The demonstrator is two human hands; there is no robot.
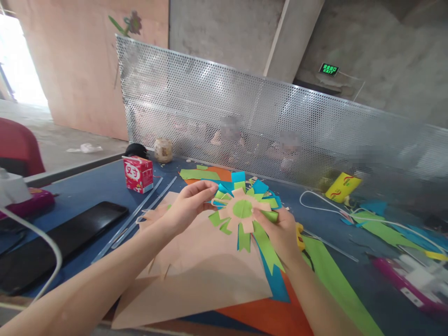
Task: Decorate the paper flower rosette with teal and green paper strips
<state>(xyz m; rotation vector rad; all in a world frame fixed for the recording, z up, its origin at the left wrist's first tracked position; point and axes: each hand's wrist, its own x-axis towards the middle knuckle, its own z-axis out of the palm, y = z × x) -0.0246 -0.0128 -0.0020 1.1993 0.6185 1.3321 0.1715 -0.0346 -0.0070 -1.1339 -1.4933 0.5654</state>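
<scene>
A layered paper flower (242, 209) is held up over the desk, with a green round centre, pale pink petals, and green and blue strips spreading outward. My right hand (280, 228) grips its right side, thumb on the front near the centre. At the upper left edge, my left hand (196, 200) pinches a blue paper strip of the flower between thumb and fingers. Under both hands lies a large pale pink paper sheet (210, 275). Orange paper (259, 317) and a long green paper piece (336, 280) show beneath and to the right.
A black phone (70, 242), clear glue sticks (140, 214) and a red box (138, 174) are on the left. A jar (163, 150) stands by the perforated metal screen (210, 107). At right are a yellow can (343, 186), white cable and a purple power strip (402, 284).
</scene>
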